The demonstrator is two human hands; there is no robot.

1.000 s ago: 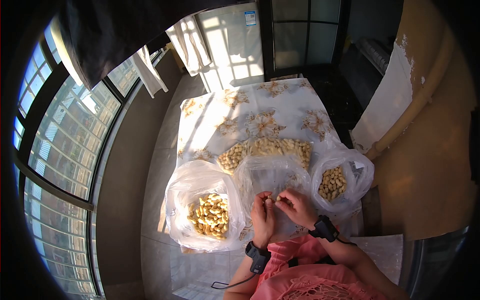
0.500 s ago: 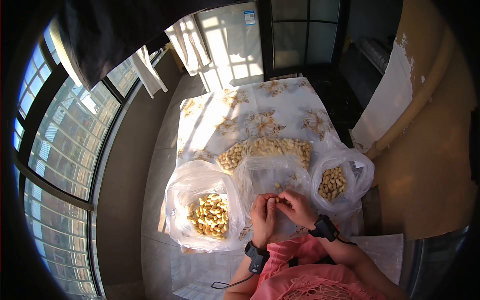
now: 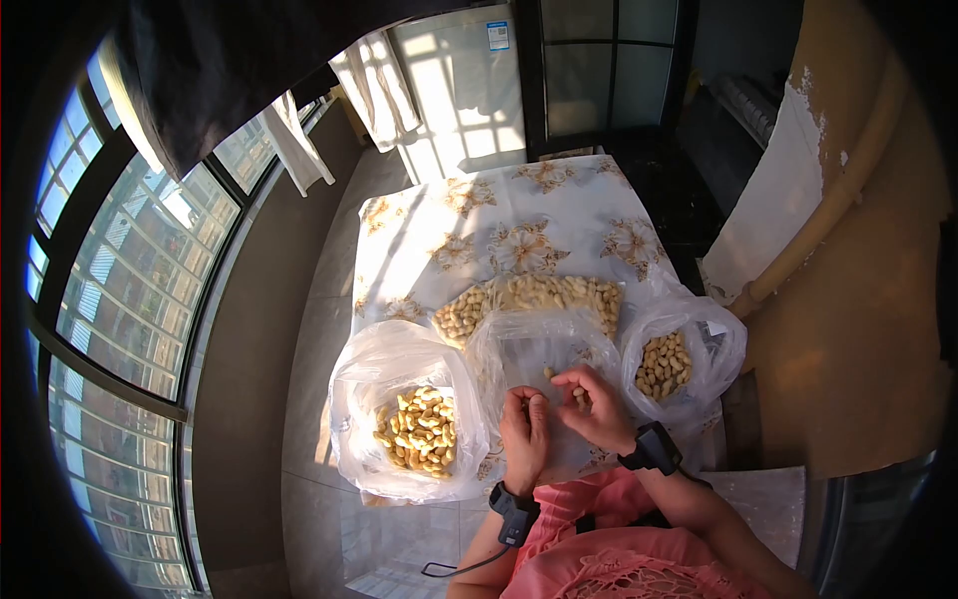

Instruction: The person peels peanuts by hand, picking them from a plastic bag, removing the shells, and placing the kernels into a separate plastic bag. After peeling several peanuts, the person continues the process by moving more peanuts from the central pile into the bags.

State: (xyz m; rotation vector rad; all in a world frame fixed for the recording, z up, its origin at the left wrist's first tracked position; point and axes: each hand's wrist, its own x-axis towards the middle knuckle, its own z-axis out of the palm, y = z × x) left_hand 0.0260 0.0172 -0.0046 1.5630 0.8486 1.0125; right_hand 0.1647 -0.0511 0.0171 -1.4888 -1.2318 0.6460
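Both hands hover over the near edge of a flowered tablecloth (image 3: 499,215). My left hand (image 3: 524,431) is closed, its fingertips pinching a small peanut piece. My right hand (image 3: 596,404) has its fingers curled around a pale peanut piece, just above the mouth of the middle clear plastic bag (image 3: 534,344). One small kernel (image 3: 548,372) lies inside that bag. The hands are a little apart. Each wrist wears a black band.
A clear bag of yellowish peanuts (image 3: 414,429) sits to the left, and a smaller bag of peanuts (image 3: 664,364) to the right. A heap of unshelled peanuts (image 3: 529,298) lies behind the bags. Windows run along the left; a wall stands to the right.
My hands were pressed together on one peanut. The right hand has pulled up and to the right, away from the left hand. A kernel now lies in the middle bag.
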